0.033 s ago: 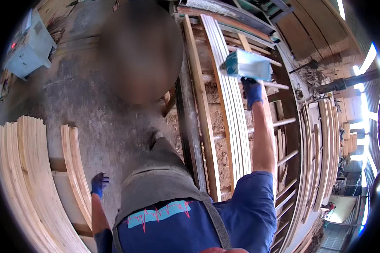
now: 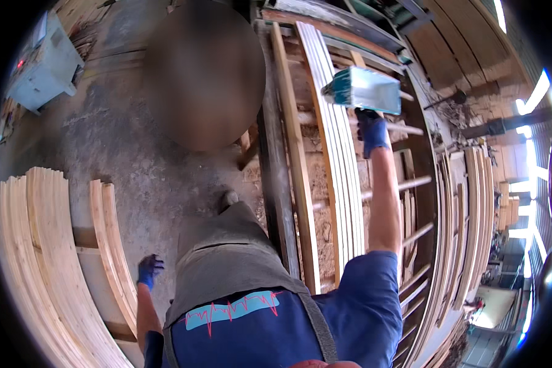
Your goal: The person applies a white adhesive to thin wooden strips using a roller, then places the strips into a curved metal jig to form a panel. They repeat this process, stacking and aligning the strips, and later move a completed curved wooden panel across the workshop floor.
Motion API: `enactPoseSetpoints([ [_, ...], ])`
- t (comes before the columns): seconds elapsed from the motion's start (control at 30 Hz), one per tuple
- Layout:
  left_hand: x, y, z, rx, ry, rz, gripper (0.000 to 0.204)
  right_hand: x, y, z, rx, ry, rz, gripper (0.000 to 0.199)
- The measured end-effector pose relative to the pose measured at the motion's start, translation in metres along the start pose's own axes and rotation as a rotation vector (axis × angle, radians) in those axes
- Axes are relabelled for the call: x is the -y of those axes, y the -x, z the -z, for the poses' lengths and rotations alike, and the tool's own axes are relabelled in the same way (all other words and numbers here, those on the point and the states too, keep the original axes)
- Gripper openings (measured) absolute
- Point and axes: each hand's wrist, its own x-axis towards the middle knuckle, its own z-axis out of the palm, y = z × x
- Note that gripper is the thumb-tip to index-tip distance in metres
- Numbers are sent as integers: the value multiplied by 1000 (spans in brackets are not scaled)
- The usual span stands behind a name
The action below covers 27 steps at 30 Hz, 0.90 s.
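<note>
My right hand (image 2: 372,132), in a dark blue glove, grips a box-shaped open container (image 2: 368,92). The container is teal with paint-like smears outside and whitish inside. It is held at the far right of a bundle of pale wooden strips (image 2: 337,153); whether it touches the strips I cannot tell. The strips lie lengthwise side by side on a rack with crossbars. To their left runs a single wooden strip (image 2: 295,147). My left hand (image 2: 150,270), gloved in blue, hangs low at my left with its fingers apart and holds nothing. It is beside two upright-running planks (image 2: 111,233).
A large stack of planks (image 2: 55,245) stands at the left. A blurred round patch hides the far middle. A grey-white cabinet (image 2: 49,73) is at the far left. A dark metal beam (image 2: 275,184) edges the rack; more long boards (image 2: 466,227) lie at the right.
My right hand and the container have shifted slightly to the right. My left hand is a little further right and lower. The whole view has shifted slightly.
</note>
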Motion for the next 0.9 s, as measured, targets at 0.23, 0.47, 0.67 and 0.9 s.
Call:
enactPoseSetpoints([
  [0.23, -65, -11, -47, -70, -135, 379, 35, 198, -58, -70, 12, -500, 160, 6],
  [0.47, -242, -143, -67, -23, -56, 257, 44, 223, -108, -304, 174, -506, 254, 17],
  [0.67, -320, -129, -39, -106, 25, 306, 44, 88, -129, -463, 361, -214, 24, 29],
  [0.9, -295, -79, 33, -333, -75, 700, 43, 36, -140, -559, 324, -339, -143, 33],
])
